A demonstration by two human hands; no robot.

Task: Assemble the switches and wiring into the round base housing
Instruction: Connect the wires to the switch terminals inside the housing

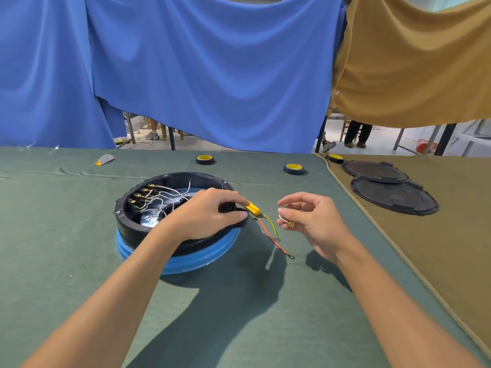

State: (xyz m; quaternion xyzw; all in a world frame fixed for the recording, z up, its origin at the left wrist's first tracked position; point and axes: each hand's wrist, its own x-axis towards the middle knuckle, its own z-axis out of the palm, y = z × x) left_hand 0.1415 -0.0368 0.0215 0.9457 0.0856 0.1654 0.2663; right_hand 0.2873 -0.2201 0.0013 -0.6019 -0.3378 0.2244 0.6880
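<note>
The round black base housing (127, 221) sits on a blue ring (202, 258) on the green cloth. Inside it, at the left wall, are several switches (139, 199) joined by white wires (170, 192). My left hand (204, 213) grips the housing's right rim, beside a yellow part (252, 208). From that part a red wire (273, 239) and a yellow-green wire (273, 225) hang out over the cloth, each ending in a ring terminal. My right hand (310, 221) hovers just right of them and pinches a white wire with a brass terminal (288, 223).
Two rolls of black tape (205, 159) (294, 168) lie behind the housing, a third (335, 158) at the brown cloth's edge. Two black round covers (393, 197) lie on the brown cloth at right. A small grey and orange piece (105, 159) lies far left.
</note>
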